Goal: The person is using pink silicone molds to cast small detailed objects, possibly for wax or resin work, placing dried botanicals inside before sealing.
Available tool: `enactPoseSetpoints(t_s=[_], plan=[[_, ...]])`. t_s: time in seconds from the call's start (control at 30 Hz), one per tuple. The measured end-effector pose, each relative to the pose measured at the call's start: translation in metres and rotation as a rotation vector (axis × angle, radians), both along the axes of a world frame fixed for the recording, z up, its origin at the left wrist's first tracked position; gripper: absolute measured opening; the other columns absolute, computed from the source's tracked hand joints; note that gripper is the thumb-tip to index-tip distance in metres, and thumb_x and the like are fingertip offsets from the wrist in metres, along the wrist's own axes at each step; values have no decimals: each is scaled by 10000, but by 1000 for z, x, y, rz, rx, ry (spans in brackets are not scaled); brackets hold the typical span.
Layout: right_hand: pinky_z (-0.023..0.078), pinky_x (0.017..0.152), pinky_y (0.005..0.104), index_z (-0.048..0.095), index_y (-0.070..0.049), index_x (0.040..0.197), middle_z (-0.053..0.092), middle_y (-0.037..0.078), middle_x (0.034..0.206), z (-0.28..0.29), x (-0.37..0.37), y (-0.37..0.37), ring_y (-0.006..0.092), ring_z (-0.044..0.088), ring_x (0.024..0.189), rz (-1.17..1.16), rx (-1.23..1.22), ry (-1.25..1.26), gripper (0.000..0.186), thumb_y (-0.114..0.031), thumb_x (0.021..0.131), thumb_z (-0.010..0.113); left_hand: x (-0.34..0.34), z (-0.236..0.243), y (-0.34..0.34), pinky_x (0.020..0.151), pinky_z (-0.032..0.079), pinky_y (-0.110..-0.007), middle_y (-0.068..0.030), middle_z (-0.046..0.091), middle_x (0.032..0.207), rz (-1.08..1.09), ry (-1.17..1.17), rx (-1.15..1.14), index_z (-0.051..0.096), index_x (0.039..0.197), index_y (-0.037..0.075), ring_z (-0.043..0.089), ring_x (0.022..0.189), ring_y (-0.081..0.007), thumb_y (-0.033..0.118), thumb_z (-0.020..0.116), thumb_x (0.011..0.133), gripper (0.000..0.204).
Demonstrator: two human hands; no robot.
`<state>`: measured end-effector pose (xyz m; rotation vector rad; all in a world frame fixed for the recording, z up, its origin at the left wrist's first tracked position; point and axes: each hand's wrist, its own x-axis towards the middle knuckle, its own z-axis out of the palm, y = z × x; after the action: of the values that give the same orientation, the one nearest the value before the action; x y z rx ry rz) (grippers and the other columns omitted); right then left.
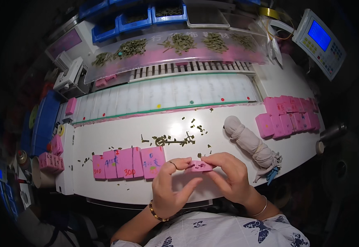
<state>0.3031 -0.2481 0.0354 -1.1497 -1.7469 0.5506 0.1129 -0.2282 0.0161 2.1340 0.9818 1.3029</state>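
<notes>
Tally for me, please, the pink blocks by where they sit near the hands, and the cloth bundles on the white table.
Pink block held between the left hand and right hand: 1
Pink blocks in the row beside the left hand: 5
Grey cloth bundle: 1
Total: 7

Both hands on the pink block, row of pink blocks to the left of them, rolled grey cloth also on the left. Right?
Not quite. The head view shows the grey cloth on the right. Both the left hand and right hand do hold the pink block, with the row of pink blocks left.

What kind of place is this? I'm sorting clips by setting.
Probably a small-parts assembly bench in a factory: a conveyor belt, blue parts bins, a control panel, and both hands holding a pink block.
</notes>
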Motion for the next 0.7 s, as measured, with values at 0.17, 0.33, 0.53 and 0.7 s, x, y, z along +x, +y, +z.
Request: enactPoseSetpoints(t_s=[0.17,0.33,0.53,0.7], plan=[[529,749,373,637,-2,1120,665,147,973,-1,3,-3,315,654,878,113,-11,-118,344,14,781,693,-12,10,12,721,475,-309,-116,670,924,-168,-53,-228,630,999,-13,638,839,-222,26,792,740,308],[507,813,385,593,-9,1104,631,147,993,-13,-4,-3,328,628,933,154,-156,-33,326,13,789,676,-15,0,9,710,480,-313,-115,665,892,-195,-55,-218,637,967,-14,637,813,-229,13,775,754,255],[511,788,372,567,-7,1080,611,150,971,-9,-3,1,322,629,882,99,-239,12,317,9,783,676,-10,12,12,780,545,-316,-159,649,1062,-135,-61,-246,619,1121,-38,636,863,-208,-52,706,795,338],[523,727,327,604,5,1057,636,138,934,-10,2,5,264,655,822,14,-257,190,325,10,749,708,-19,22,19,811,614,-305,-214,545,1312,-225,-67,-338,566,1253,-42,609,1120,-244,-152,554,835,432]])
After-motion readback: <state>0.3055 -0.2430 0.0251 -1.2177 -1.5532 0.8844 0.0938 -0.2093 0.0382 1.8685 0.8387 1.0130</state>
